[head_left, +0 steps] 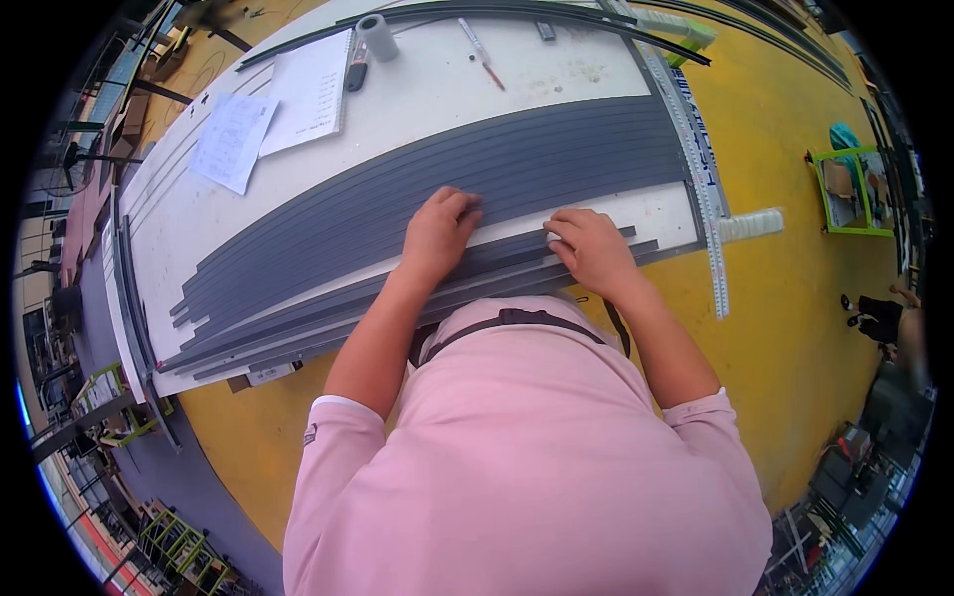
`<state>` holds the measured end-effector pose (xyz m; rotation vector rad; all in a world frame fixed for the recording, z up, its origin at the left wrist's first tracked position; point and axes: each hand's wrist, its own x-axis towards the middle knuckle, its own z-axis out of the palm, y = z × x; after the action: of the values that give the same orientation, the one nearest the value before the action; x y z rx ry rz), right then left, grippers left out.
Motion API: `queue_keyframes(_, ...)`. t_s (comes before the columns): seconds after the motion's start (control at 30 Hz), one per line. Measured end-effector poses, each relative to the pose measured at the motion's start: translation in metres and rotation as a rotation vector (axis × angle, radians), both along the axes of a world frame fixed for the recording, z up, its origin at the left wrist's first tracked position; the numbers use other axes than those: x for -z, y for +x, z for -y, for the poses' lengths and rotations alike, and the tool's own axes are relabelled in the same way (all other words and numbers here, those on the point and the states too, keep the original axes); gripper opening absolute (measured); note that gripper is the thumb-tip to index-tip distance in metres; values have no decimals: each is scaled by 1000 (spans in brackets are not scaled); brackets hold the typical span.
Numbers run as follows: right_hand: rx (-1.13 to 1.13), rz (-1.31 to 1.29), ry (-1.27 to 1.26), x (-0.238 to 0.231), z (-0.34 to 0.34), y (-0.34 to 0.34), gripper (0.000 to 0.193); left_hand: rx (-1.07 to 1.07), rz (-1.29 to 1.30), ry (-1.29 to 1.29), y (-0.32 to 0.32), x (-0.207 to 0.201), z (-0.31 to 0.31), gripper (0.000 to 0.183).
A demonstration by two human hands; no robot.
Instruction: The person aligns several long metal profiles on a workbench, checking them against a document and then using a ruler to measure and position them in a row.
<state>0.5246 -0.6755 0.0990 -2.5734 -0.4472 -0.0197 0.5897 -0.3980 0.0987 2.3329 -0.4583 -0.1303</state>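
Note:
Long dark grey strips (397,189) lie side by side on the white table in front of me, forming a wide band. Nearer to my body, a few separate grey strips (348,308) run along the table's front edge. My left hand (437,235) rests at the near side of the band, fingers curled, their tips partly hidden. To its right, my right hand (596,250) is over the front strips near their right ends, thumb and fingers drawn together. A pale spot shows at its fingertips, but I cannot tell whether it is a held piece or the table.
A white-grey roll (377,38), a utility knife (357,70), a notebook (306,97) and a loose paper sheet (235,141) lie at the far left. A pen (474,40) lies farther back. A long ruler (704,189) runs along the right edge. Yellow floor (775,328) surrounds the table.

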Motion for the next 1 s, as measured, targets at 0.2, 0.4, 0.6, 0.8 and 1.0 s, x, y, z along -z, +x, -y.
queue_keyframes(0.2,-132,-100,-113,12,-37,20,18,-97,-19,183,-39,-16,-83,17)
queue_keyframes(0.4,-137,-208,-156,8,-18,35,8,-144,34,358,-71,-2,-137,16)
queue_keyframes(0.6,-45,19,-131,16,1,23,4,-67,26,315,-60,7,-119,12)
queue_keyframes(0.8,-36,85,-120,2,28,26,7,64,77,300,-45,7,-79,6)
queue_keyframes(1.0,139,-72,-215,7,56,30,17,158,115,238,-32,11,-47,8)
